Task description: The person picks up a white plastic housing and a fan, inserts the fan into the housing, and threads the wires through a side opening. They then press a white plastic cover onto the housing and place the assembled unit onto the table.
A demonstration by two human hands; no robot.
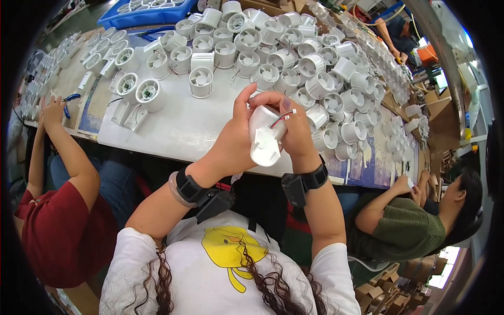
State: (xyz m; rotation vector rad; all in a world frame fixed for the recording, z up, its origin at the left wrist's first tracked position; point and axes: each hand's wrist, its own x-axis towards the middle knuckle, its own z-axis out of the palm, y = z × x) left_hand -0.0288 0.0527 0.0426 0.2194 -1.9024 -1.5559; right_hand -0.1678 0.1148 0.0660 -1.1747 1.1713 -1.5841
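Note:
Both my hands hold a white plastic fan housing (264,148) above the near edge of the table, its open end tilted down toward me. My left hand (233,134) wraps its left side, with fingers bent over the top. On the other side, my right hand (297,126) grips it, fingers curled across the far side. Thin red and dark wires (276,121) with small white connectors stick out of the housing near my right fingers. Just beyond my hands stands a white round fan unit (201,83), blades showing.
Many white fan units (315,65) crowd the table (173,131) at the back and right. Two cylinders with green circuit boards (150,91) stand at left. A blue bin (142,17) and blue-handled pliers (67,105) lie farther off. Co-workers sit on both sides.

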